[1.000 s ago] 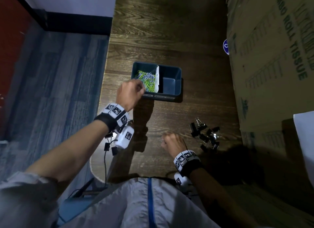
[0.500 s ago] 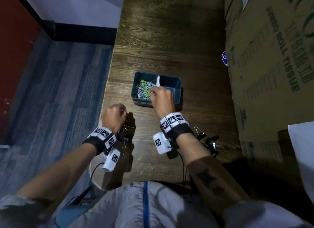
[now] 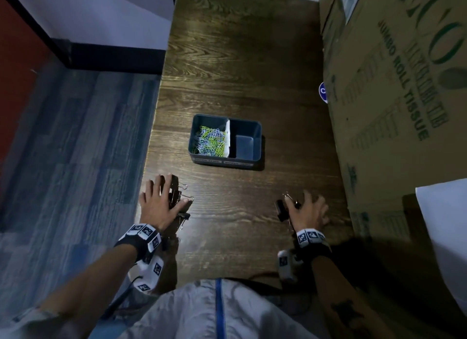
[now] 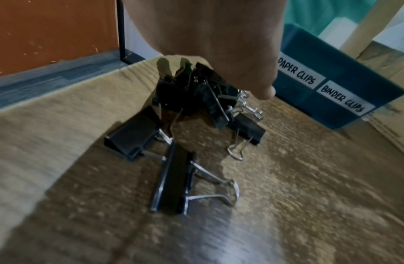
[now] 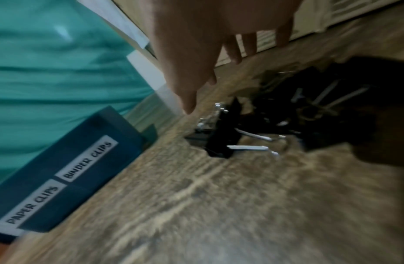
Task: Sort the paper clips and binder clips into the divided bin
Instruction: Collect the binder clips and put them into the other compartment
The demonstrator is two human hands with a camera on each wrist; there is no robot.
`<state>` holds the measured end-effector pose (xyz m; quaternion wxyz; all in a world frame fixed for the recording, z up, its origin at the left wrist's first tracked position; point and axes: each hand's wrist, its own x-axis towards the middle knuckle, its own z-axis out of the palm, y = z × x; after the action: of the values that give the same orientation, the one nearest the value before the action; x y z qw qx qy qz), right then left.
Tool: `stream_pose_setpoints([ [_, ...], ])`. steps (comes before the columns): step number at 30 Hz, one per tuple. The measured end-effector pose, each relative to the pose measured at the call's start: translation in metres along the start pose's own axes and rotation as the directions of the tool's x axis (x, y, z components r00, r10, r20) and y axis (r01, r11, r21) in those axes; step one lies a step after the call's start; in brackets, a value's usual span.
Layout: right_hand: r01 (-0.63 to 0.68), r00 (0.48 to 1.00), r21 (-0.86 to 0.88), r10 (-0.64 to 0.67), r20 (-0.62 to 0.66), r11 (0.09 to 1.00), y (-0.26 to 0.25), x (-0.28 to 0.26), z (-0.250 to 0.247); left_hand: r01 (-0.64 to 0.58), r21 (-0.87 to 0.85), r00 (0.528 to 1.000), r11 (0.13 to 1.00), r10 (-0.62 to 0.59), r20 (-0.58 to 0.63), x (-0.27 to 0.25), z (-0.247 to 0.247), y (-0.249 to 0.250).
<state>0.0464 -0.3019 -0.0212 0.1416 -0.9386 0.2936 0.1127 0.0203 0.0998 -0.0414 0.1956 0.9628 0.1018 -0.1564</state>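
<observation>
Both hands are now spreading, fingers released, over two heaps of binder clips: the left hand (image 3: 161, 202) over the left heap (image 4: 196, 110), the right hand (image 3: 307, 212) over the right heap (image 5: 275, 121). Half a second ago the right hand was at the divided bin (image 3: 249, 159). Paper clips (image 3: 209, 143) are filling its left compartment; the right one is lying bare, so binder sorting is apparently beginning.

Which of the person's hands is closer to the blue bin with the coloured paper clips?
Left, narrowly. The left hand spreads over binder clips just below the blue bin's left corner. The right hand sits lower and farther right, over another clip pile.
</observation>
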Motion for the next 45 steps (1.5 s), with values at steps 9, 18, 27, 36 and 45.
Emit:
stream_pose_setpoints([
  [9,0.163,0.940,-0.086,-0.128,0.317,0.983,-0.026,-0.039,0.032,-0.221,0.210,0.970,0.952,0.192,0.150,0.004,0.027,0.036],
  [18,0.422,0.866,-0.010,-0.400,0.300,0.907,-0.076,-0.066,0.034,-0.296,0.212,0.945,0.931,0.253,0.206,-0.012,0.015,0.070],
  [27,-0.001,0.946,-0.210,0.069,0.318,0.978,0.002,-0.051,-0.002,0.027,0.244,0.955,0.969,-0.097,0.279,-0.054,-0.016,-0.003],
  [36,0.143,0.938,-0.045,-0.121,0.324,0.989,-0.024,-0.084,0.026,-0.079,-0.019,0.967,0.997,0.081,0.243,-0.056,0.014,0.024],
  [45,0.288,0.885,0.031,-0.279,0.373,0.957,-0.055,-0.098,0.031,-0.204,-0.188,0.937,0.961,0.248,0.245,-0.058,0.018,0.075],
])
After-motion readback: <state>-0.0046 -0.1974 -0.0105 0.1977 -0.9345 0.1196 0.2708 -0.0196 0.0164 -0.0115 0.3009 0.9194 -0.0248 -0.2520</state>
